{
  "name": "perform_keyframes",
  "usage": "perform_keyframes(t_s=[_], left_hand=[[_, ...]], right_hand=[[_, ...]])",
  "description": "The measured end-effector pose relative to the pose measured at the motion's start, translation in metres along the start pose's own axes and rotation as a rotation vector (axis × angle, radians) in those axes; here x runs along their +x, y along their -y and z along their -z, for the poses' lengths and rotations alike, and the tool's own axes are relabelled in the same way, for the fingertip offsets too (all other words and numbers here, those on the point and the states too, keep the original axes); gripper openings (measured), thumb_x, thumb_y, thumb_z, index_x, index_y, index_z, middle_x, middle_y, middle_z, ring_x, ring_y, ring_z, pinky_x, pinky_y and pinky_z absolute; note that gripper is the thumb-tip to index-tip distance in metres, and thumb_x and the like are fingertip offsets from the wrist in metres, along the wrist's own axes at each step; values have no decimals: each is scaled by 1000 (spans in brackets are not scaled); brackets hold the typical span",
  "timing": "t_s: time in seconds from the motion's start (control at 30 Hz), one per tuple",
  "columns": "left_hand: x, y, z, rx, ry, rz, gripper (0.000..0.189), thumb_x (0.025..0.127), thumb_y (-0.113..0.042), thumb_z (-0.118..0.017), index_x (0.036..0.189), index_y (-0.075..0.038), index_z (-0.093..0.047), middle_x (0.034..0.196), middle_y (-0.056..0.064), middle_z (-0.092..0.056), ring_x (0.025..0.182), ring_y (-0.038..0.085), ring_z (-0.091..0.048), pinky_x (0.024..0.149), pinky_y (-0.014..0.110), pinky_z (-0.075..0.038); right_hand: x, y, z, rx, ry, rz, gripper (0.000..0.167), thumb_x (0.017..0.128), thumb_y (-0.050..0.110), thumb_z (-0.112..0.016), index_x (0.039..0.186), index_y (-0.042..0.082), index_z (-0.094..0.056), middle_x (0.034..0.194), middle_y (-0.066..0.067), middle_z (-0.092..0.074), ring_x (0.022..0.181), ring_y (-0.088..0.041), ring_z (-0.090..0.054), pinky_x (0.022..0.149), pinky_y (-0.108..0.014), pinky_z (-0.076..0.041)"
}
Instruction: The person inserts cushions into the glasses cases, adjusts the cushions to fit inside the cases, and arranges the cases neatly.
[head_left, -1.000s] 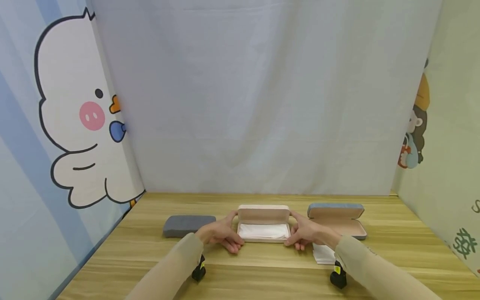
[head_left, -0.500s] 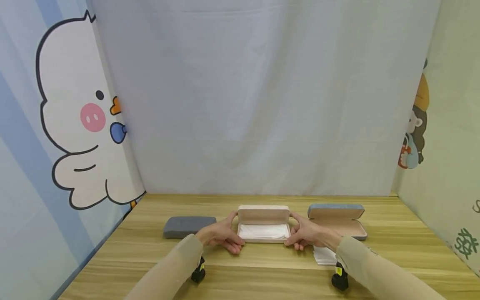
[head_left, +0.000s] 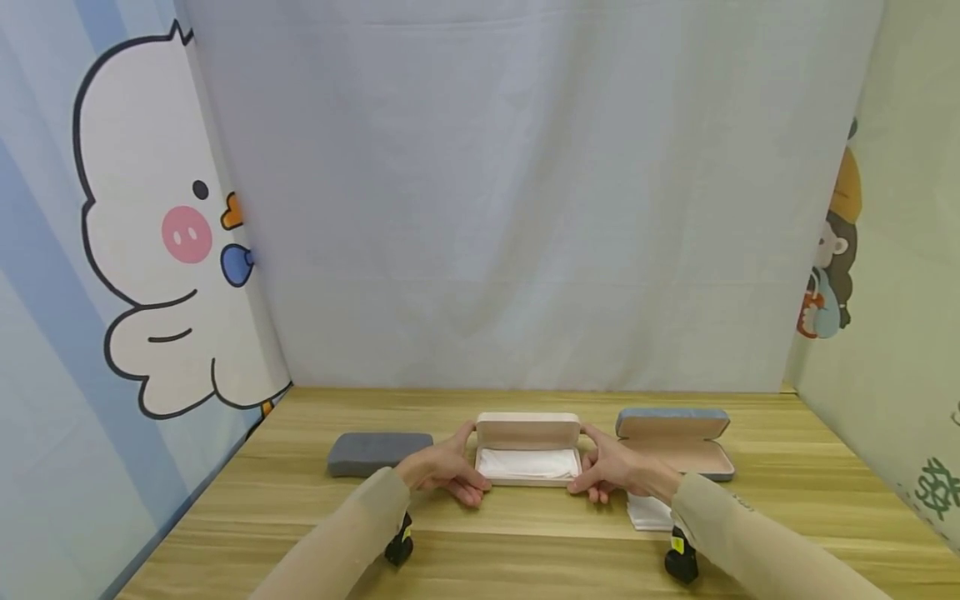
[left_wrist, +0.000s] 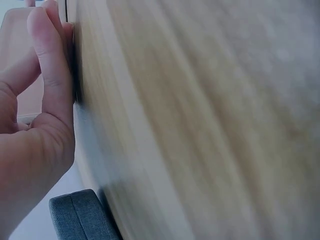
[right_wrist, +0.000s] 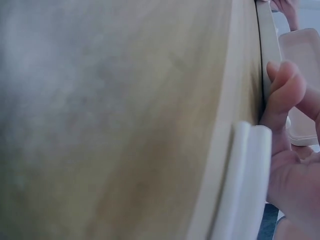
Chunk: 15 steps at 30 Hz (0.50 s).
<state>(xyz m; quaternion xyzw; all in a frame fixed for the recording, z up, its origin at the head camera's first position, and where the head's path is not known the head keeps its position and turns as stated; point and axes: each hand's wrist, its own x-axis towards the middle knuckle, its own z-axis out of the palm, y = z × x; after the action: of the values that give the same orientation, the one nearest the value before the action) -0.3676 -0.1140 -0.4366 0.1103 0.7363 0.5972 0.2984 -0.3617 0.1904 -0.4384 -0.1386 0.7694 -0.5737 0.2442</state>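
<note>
A pale glasses case stands open on the table in the head view, its lid raised at the back. White folded cloth lies in its base. My left hand grips the case's left end, one finger up at the lid's edge and the thumb at the front corner. On the right end, my right hand holds it the same way, mirrored. The right wrist view shows the pale lid beyond the fingers; the left wrist view shows the lid behind my left fingers.
A closed grey glasses case sits left of my left hand. Behind my right forearm stands an open blue glasses case with a pale lining. A stack of white cloth lies on the wooden table in front of it.
</note>
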Motion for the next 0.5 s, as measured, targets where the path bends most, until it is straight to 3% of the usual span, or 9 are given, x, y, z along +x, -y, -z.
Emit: perform_keyframes(t_s=[0.5], left_hand=[[-2,1,-1,5,21,-25,115,86,9,-63,150,-26,26,66,15,-67,49,15,-64,50,26,-58]], right_hand=[[0,-6,1,24,25,29,109,81,3,-75,152,14,7,72,-5,-53,50,-11,-58,45,-22,-51]])
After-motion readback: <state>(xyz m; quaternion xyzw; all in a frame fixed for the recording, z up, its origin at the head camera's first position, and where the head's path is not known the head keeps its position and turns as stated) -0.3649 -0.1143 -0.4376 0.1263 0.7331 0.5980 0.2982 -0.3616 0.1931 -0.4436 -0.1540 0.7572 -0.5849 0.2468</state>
